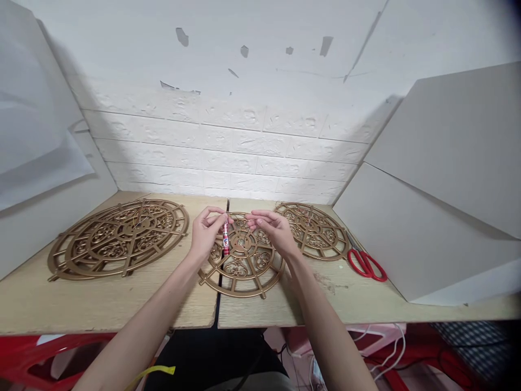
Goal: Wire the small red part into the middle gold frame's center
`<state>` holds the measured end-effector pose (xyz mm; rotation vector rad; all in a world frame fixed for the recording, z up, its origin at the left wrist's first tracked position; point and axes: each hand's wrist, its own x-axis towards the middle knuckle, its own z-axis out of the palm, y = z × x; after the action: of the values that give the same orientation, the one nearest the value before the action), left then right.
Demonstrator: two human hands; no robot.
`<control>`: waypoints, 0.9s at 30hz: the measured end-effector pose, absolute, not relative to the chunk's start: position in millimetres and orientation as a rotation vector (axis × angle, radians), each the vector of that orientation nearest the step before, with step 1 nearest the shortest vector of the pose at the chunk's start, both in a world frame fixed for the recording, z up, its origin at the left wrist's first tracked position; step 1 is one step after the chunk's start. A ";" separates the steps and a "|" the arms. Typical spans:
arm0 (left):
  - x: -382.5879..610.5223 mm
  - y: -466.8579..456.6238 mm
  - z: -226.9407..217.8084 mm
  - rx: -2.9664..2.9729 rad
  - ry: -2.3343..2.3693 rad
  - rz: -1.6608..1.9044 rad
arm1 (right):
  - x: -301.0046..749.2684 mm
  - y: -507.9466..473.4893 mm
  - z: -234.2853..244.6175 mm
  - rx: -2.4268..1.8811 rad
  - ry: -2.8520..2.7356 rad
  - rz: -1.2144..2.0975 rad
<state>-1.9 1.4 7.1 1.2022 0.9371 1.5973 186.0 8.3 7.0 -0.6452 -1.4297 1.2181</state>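
My left hand (208, 231) is closed around the top of a slim red tube (226, 244) with a printed label, which points downward. My right hand (272, 227) has thumb and fingertips pinched together a short way to the right. A faint thin wire (240, 219) appears to run between the two hands; its ends are hidden by fingers. Below both hands lies a round gold openwork ornament (240, 286) with scroll patterns and spokes, spanning the gap between two tabletops. Thin wires show near its centre.
Several similar gold ornaments (122, 266) are stacked at the left, and another gold ornament (321, 252) lies at the right. Red-handled scissors (366, 265) rest beside a white panel (431, 217). A white brick-patterned wall (232, 141) closes off the back. The wooden tabletop (171, 296) has a seam.
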 end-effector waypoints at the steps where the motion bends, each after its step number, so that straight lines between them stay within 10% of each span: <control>1: -2.3 1.6 7.2 1.191 0.957 1.599 | 186.7 8.1 7.4 -0.619 -1.434 1.234; 27: -5.7 7.4 7.8 0.787 0.924 1.630 | 183.3 9.0 9.1 -0.750 -1.184 1.025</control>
<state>-5.7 7.4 7.8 0.7871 0.9239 1.6304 183.3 9.0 9.1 -0.7505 -1.1837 1.0247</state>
